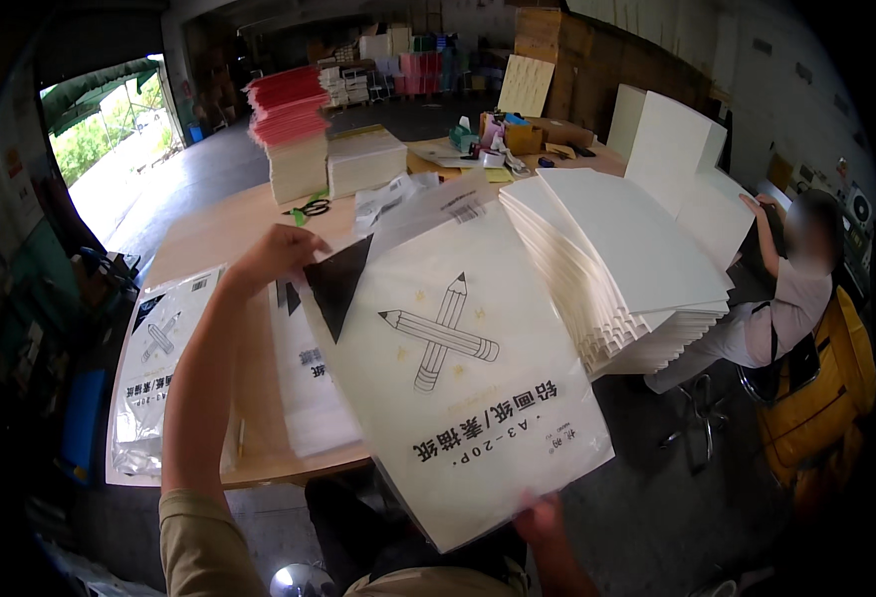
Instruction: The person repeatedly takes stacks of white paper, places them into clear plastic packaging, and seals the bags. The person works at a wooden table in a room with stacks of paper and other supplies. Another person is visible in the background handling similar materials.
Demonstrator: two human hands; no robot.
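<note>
Head view: the left hand (277, 257) has its fingers clamped on the far left edge of a clear packet (448, 388); the right hand (542, 521) meets the near edge, its finger closure hidden. Gripping opposite ends presumably prevents sagging above the table (197, 235). White sheets (617, 239) lie rightward, probably for easy reach.

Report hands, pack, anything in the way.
Left hand on pack, upper left edge; right hand at bottom edge. Pack held aslant, nothing blocking its front. Paper stack to its right.
</note>
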